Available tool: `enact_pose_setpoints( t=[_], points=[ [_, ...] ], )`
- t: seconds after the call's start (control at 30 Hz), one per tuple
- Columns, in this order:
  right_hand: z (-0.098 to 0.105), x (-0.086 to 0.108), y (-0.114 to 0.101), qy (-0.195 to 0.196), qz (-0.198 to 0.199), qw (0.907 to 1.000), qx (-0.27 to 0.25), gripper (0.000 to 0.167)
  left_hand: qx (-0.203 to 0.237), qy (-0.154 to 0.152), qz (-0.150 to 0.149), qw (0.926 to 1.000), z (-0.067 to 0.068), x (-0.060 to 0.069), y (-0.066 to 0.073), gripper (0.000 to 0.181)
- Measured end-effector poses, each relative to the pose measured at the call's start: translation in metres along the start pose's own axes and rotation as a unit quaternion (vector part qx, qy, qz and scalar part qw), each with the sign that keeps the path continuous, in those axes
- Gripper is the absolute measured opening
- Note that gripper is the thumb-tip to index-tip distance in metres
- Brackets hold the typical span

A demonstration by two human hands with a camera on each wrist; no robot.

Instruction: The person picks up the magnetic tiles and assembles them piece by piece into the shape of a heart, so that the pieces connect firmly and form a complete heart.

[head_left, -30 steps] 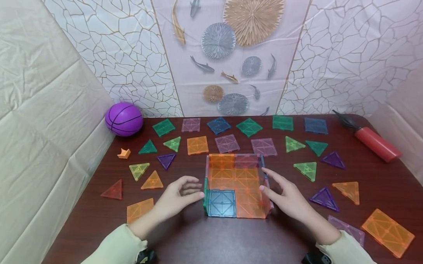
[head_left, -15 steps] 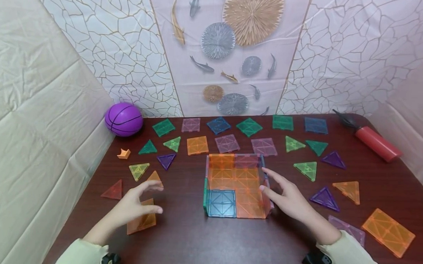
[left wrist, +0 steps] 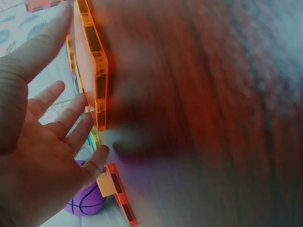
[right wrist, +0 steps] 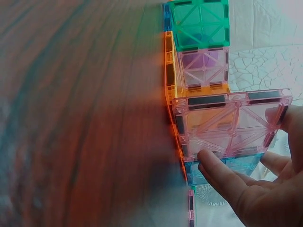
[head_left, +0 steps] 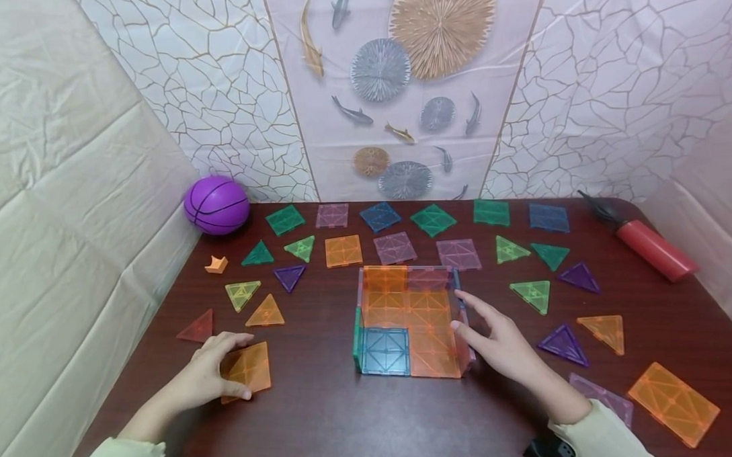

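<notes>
Near the left side of the table, my left hand (head_left: 204, 372) reaches over an orange square magnetic tile (head_left: 256, 367) that lies flat. Its thumb is at the near edge and its fingers spread across the far side; in the left wrist view they look straight. An open-fronted box of magnetic tiles (head_left: 432, 347) stands mid-table, with an orange and blue floor and low walls. My right hand (head_left: 497, 335) rests against the box's right wall, whose pink tile (right wrist: 232, 125) is touched by extended fingers and thumb in the right wrist view.
Several square tiles (head_left: 393, 248) lie along the back. Triangle tiles (head_left: 264, 311) are scattered on both sides, and an orange rectangle tile (head_left: 673, 404) lies at right. A purple ball (head_left: 216, 205), an orange crown piece (head_left: 216, 264) and a red pump (head_left: 656, 250) sit toward the edges.
My left hand has moved away from the box's left side, leftward and down to the orange square tile. My right hand has stayed at the right wall.
</notes>
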State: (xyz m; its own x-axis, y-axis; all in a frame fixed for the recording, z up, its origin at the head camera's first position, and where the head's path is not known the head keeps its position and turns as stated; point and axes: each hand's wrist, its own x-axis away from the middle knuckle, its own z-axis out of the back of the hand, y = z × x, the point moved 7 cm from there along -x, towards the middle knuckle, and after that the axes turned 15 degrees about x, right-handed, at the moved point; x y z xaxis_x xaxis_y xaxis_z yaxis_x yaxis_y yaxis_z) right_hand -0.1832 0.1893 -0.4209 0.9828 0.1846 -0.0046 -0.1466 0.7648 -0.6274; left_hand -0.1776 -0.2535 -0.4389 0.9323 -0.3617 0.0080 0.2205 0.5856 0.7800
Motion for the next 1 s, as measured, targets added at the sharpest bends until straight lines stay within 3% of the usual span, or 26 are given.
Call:
enact_pose_setpoints(
  t=[0.13, 0.37, 0.5, 0.73, 0.83, 1.0],
  points=[
    [0.001, 0.000, 0.001, 0.005, 0.000, 0.9999, 0.010, 0.059, -0.004, -0.017, 0.027, 0.9995, -0.003, -0.001, -0.004, 0.082],
    [0.001, 0.000, 0.001, 0.007, 0.005, 0.9999, 0.010, 0.059, -0.008, -0.017, 0.041, 0.9990, -0.010, -0.006, 0.002, 0.085],
    [0.000, 0.000, 0.001, 0.004, 0.003, 1.0000, 0.006, 0.059, -0.002, -0.015, 0.018, 0.9997, -0.014, -0.009, 0.014, 0.072],
    [0.000, 0.000, 0.002, 0.001, 0.001, 1.0000, 0.001, 0.060, 0.024, -0.040, -0.075, 0.9961, -0.028, -0.016, 0.045, 0.036],
    [0.000, 0.001, 0.001, 0.003, 0.005, 1.0000, -0.001, 0.060, 0.042, -0.049, -0.092, 0.9937, -0.036, -0.020, 0.055, 0.032],
    [0.001, 0.001, 0.000, 0.006, 0.007, 1.0000, -0.003, 0.059, 0.082, -0.078, -0.095, 0.9890, -0.050, -0.024, 0.070, 0.026]
  ],
)
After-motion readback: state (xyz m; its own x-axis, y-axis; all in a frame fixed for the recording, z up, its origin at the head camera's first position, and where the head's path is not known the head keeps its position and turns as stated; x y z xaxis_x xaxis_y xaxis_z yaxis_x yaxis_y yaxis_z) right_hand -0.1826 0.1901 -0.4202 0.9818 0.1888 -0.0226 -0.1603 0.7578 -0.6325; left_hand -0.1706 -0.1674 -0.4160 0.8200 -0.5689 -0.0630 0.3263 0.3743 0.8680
